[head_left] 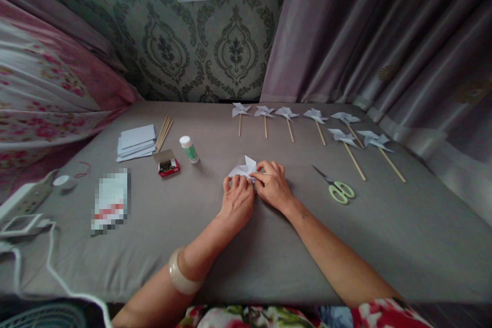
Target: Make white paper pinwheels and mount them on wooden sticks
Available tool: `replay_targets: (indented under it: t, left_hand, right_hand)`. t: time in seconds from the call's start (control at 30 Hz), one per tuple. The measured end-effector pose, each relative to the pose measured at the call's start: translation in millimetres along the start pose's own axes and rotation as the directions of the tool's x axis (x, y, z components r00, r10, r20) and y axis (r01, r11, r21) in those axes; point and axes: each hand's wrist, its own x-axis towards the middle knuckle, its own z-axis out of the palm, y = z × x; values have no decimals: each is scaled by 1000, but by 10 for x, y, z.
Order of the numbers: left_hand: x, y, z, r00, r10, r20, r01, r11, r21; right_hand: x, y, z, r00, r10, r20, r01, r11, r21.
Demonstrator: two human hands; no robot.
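A white paper pinwheel (246, 166) lies on the grey cloth in front of me, its folded blades pointing up and left. My left hand (239, 199) rests over its near side, fingers curled down onto the paper. From the right, my right hand (272, 182) pinches the pinwheel near its middle with thumb and forefinger. The fingers of both hands hide the near blades, and no stick shows under this pinwheel. To the right of my hands lie scissors (338, 190) with pale green handles, their blades slightly apart.
Several finished pinwheels on sticks (317, 117) lie along the back and right. At the left are stacked white paper (136, 142), wooden sticks (164, 133), an open red box of small metal pieces (168, 167), a glue stick (189, 149), a blurred packet (111, 200) and a power strip (28, 197).
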Motion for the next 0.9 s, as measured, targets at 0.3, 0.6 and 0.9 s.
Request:
replay_targets:
  t: [0.3, 0.6, 0.9]
  left_hand:
    - [-10, -13, -4, 1000, 12, -14, -12, 999, -30]
    - [45, -150, -93, 993, -53, -103, 16, 944, -330]
    - [214, -460, -117, 781, -608, -141, 402, 664, -631]
  right_hand:
    - [8, -7, 3, 996, -51, 76, 54, 998, -36]
    - [37, -52, -48, 987, -57, 153, 68, 995, -67]
    - [200, -6, -94, 964, -69, 258, 86, 995, -56]
